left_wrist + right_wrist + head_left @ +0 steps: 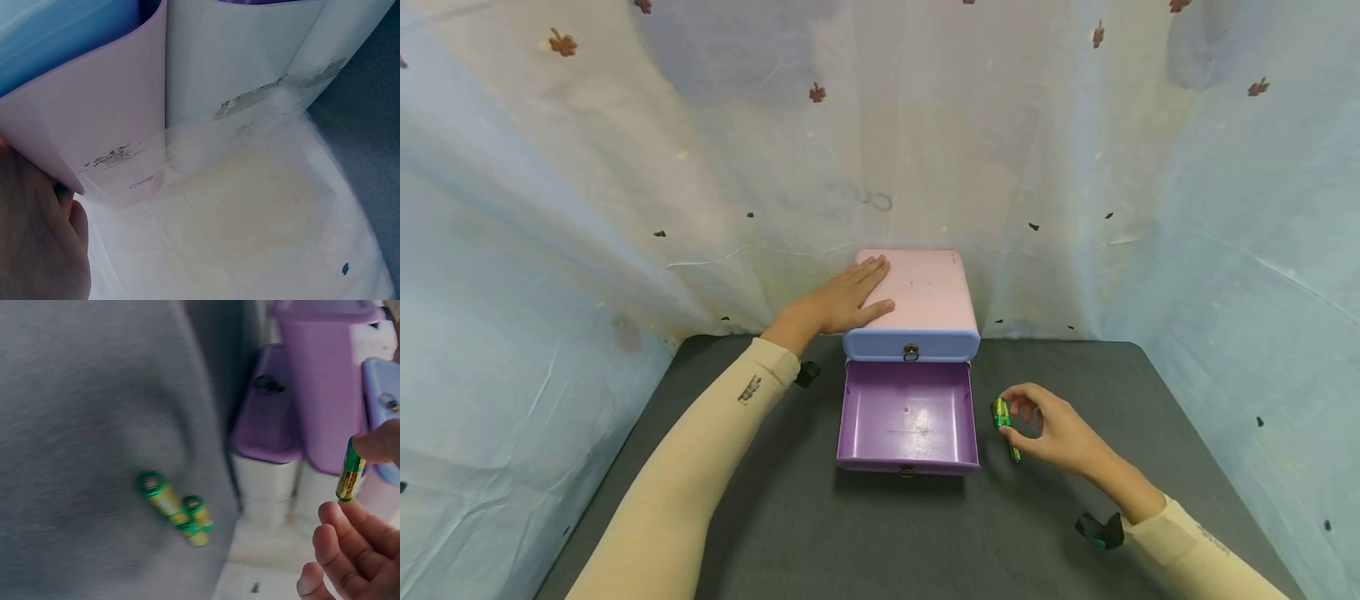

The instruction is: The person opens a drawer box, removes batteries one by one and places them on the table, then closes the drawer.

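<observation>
Wears a pale sleeve [685,467] at left, with dark print too small to read. Rests the left hand [846,302], fingers spread, on the pink case top [925,287]. Faces, in the middle, a blue drawer front [876,346], pushed in, above a pulled-out purple drawer [906,417] showing its glossy floor. Pinches a green-and-yellow battery [351,472] with the right hand [1060,429], just right of that drawer, near more batteries [165,499] lying on the dark table [887,542]. Cannot make out the label wording.

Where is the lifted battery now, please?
In the right wrist view, the battery sits right of centre, pinched in the right hand; the head view shows it right of the open purple drawer.
</observation>
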{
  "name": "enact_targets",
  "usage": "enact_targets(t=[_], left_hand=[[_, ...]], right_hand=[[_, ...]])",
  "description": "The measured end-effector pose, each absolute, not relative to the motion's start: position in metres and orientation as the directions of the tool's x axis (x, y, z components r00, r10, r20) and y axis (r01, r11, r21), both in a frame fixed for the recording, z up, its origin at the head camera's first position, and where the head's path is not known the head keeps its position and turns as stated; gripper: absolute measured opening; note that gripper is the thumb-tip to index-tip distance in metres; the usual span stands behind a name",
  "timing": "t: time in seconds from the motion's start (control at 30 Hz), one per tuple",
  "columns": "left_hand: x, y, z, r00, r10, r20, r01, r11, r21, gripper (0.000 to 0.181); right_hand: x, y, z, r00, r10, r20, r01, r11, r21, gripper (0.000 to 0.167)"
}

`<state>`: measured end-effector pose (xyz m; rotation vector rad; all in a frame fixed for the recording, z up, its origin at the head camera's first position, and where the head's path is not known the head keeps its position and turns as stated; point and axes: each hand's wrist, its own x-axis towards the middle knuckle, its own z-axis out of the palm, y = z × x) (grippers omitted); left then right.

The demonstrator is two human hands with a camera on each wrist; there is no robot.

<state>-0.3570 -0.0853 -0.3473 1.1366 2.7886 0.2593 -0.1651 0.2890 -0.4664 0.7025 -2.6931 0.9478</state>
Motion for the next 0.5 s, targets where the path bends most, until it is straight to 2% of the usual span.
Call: enact_targets(t=[0.23,0.5], left_hand=[[-0.357,-0.085,-0.348,-0.715,0.697,-0.049,0.678,0.709,0.192,0.086],[-0.358,-0.087,-0.348,-0.716,0.696,-0.048,0.676,0.710,0.198,0.086]], right_hand=[[-0.164,0.299,-0.495,-0.854,-0.406,0.325,-0.520,0.685,-0.510,0.045],[-0.165,0.304,-0.511,-0.885,-0.393,0.250,-0.465,0.720,-0.516,0.045]])
